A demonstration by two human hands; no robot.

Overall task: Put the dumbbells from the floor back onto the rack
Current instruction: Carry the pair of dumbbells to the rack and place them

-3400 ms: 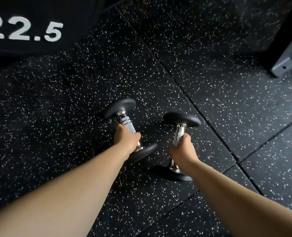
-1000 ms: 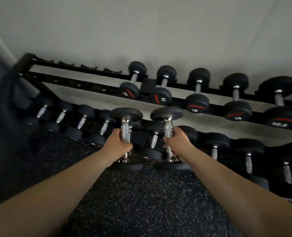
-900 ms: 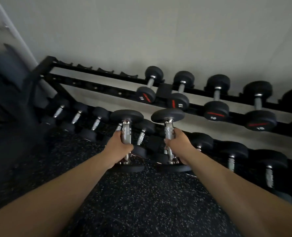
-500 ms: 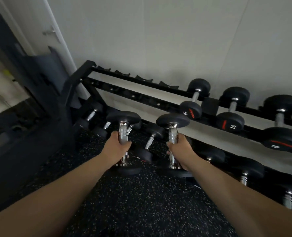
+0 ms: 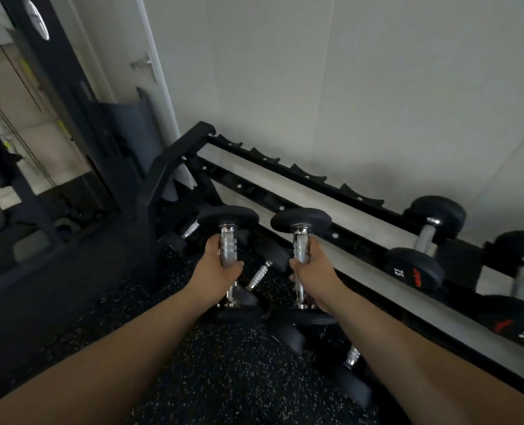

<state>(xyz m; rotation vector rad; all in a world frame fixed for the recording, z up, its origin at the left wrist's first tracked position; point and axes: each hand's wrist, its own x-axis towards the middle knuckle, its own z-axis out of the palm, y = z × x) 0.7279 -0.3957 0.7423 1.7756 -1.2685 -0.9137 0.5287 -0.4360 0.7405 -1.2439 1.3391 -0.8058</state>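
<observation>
Before the rack [image 5: 285, 191], each hand [image 5: 216, 268] grips one upright chrome-handled, black-ended dumbbell [image 5: 228, 240].

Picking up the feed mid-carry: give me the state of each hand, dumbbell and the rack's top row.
left hand: closed on left dumbbell, held upright off the floor
right hand: closed on right dumbbell, held upright
top-row cradles: empty at the left end
7.5 dumbbell: seated on the top row
</observation>
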